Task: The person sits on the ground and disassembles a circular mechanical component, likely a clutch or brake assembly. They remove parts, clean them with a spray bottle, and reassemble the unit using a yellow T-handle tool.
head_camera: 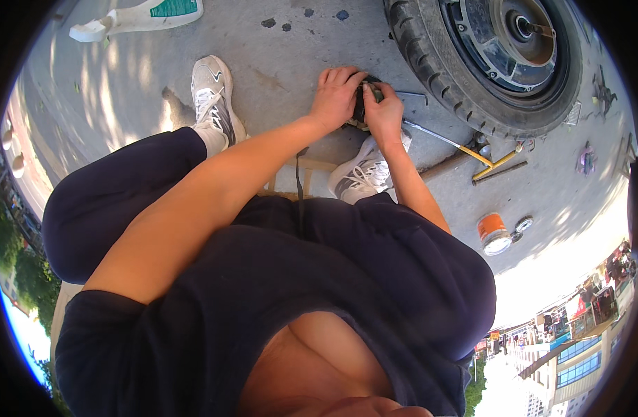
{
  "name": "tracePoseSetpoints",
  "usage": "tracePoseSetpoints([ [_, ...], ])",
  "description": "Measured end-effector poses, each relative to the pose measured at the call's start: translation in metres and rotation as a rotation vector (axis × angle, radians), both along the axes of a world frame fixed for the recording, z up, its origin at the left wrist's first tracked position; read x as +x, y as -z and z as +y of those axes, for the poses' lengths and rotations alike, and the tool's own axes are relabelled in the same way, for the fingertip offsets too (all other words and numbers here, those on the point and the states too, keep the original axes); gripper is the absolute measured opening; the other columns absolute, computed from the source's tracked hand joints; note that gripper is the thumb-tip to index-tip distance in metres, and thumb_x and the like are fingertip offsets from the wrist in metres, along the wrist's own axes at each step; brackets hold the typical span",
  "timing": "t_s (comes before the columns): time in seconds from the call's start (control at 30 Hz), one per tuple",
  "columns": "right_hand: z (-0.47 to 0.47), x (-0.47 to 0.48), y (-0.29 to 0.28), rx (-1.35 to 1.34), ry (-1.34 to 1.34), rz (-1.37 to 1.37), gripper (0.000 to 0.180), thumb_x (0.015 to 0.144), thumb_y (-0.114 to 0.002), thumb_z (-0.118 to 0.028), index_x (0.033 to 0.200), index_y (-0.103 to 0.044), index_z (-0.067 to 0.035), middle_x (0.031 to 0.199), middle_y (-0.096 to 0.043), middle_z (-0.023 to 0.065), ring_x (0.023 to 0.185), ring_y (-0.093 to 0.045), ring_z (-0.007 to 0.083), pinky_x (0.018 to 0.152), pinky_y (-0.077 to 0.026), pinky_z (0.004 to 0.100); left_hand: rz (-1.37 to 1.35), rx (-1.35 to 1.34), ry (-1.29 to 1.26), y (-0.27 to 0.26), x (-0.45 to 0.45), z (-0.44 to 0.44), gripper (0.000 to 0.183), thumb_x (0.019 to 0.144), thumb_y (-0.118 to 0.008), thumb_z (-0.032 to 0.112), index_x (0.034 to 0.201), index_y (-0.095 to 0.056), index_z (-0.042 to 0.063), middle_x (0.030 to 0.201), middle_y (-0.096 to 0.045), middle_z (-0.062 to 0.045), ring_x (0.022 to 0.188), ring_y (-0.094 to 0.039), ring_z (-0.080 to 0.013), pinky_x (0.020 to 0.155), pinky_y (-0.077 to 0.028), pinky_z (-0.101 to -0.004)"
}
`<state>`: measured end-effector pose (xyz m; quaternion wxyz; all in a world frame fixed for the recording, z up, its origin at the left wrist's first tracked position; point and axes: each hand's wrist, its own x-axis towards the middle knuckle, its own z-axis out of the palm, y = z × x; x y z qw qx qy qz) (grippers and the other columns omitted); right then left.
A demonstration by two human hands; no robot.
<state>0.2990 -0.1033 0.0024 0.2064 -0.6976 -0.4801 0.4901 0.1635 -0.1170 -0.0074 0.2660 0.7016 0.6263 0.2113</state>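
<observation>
Both my hands meet over a small dark part (359,107), held low above the ground close to my right shoe; the fingers cover much of it, and its kind cannot be told. My left hand (337,96) grips its left side. On its right side my right hand (384,107) has thumb and fingers closed on it, with something greenish at the fingertips. Just right of my hands lie a thin bent metal rod (415,95) and a T-handle wrench (475,154) with a yellow handle. A wheel with a black tyre (444,88) and a metal hub lies beyond them.
A white spray bottle (157,11) lies at the upper left. Near the tyre are a wooden handle (441,164) and a dark metal bar (501,173). An orange and white can (493,233) stands at the right beside small round metal parts (524,224). My shoes (212,96) flank the work spot.
</observation>
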Motion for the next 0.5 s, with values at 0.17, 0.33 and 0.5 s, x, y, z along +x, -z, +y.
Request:
tracePoseSetpoints([
  [0.17, -0.002, -0.001, 0.003, -0.004, 0.003, 0.029, 0.029, 0.086, -0.067, -0.023, 0.1, -0.066, 0.002, 0.089, -0.068, 0.0255, 0.088, -0.068, 0.0396, 0.075, -0.053, 0.0407, -0.027, -0.053, -0.1, 0.0, -0.003, -0.009, 0.052, 0.075, -0.069, 0.012, 0.125, -0.054, 0.007, 0.119, -0.053, -0.014, 0.114, -0.047, -0.0351, 0.101, -0.033, -0.0447],
  [0.33, 0.003, -0.005, -0.013, 0.071, -0.029, 0.001, 0.029, 0.086, -0.067, -0.023, 0.1, -0.065, 0.003, 0.089, -0.068, 0.0256, 0.088, -0.068, 0.04, 0.075, -0.053, 0.0405, -0.1, -0.121, 0.046, -0.004, -0.018, -0.013, 0.077, 0.068, -0.079, 0.025, 0.136, -0.045, 0.009, 0.127, -0.046, -0.016, 0.117, -0.045, -0.0377, 0.103, -0.035, -0.0463],
  [0.5, 0.001, -0.003, -0.01, 0.079, -0.029, 0.016, 0.028, 0.087, -0.066, -0.022, 0.1, -0.065, 0.003, 0.09, -0.068, 0.0261, 0.089, -0.067, 0.0411, 0.075, -0.053, 0.0407, -0.126, -0.245, 0.153, -0.013, -0.028, -0.01, 0.1, 0.062, -0.085, 0.031, 0.145, -0.034, 0.011, 0.136, -0.041, -0.017, 0.124, -0.041, -0.0407, 0.107, -0.033, -0.0479],
])
